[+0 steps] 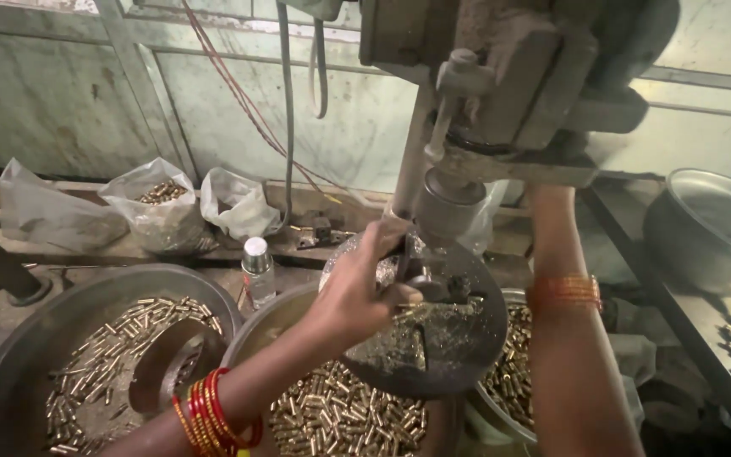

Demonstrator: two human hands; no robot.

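Observation:
My left hand (364,292) reaches onto the round metal table (446,347) of a drill press, just under the spindle (446,203). Its thumb and fingers are pinched together on something small at the dark fixture (450,286); the piece itself is too small to make out. Red bangles (213,415) ring that wrist. My right forearm, with orange bangles (564,292), rises behind the machine head (509,76), which hides the hand. Brass shavings lie on the round table.
Three metal bowls of small brass cylinders sit below: left (10,372), holding a smaller dish (167,364), middle (255,334) and right (509,372). A small bottle (257,267), plastic bags (158,211) and a big pan (712,228) stand around.

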